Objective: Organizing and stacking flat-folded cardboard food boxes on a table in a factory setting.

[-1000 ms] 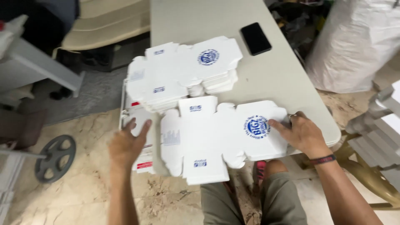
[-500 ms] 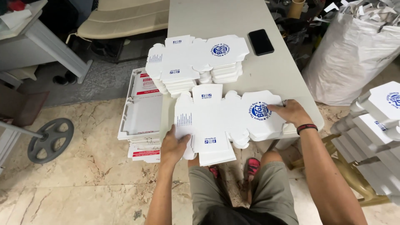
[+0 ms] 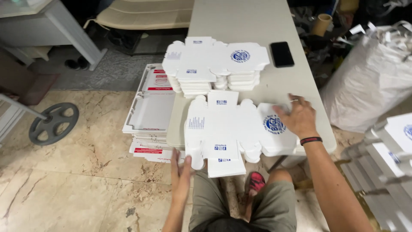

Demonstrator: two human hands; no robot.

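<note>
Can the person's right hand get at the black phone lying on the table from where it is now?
Probably yes. The right hand rests on the flat box blank at the table's near edge, and the phone lies uncovered farther up, beside the stack of blanks. Only bare tabletop lies between them.

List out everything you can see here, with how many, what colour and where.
flat box blank: one, white with blue print, near table edge
stack of box blanks: one, white, mid-table
phone: one, black, right of the stack
table: one, off-white
floor stack of flat cartons: one, white with red, left of table
wheel: one, grey, floor left
big sack: one, white, right
folded boxes: several, white, far right
left hand: at blank's lower left corner
right hand: on blank's right part
</note>
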